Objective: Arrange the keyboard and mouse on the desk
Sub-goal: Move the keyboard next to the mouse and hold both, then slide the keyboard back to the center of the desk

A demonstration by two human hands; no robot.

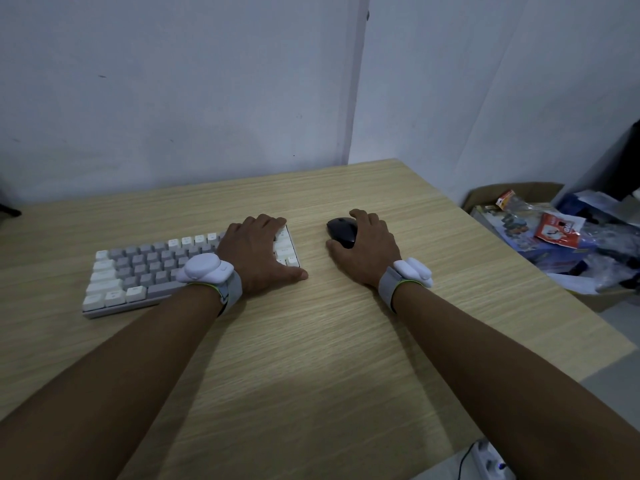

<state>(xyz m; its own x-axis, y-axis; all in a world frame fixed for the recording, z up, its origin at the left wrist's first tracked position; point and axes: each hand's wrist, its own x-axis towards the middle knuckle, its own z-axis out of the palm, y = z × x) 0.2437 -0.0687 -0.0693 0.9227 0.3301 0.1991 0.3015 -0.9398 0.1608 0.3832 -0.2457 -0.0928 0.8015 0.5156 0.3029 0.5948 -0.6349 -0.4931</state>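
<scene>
A compact white and grey keyboard [145,268] lies slightly askew on the light wooden desk [311,358], left of centre. My left hand [256,254] grips its right end, fingers curled over the far edge and thumb at the near corner. Just to the right sits a black mouse [341,230]. My right hand [367,249] is wrapped around the mouse's right side, thumb at its near edge. Both wrists carry white strapped devices.
The desk's far edge meets a pale wall. Past its right edge stands an open cardboard box [512,194] full of plastic bags and packets. A white power strip [491,459] with a cable lies on the floor at the lower right.
</scene>
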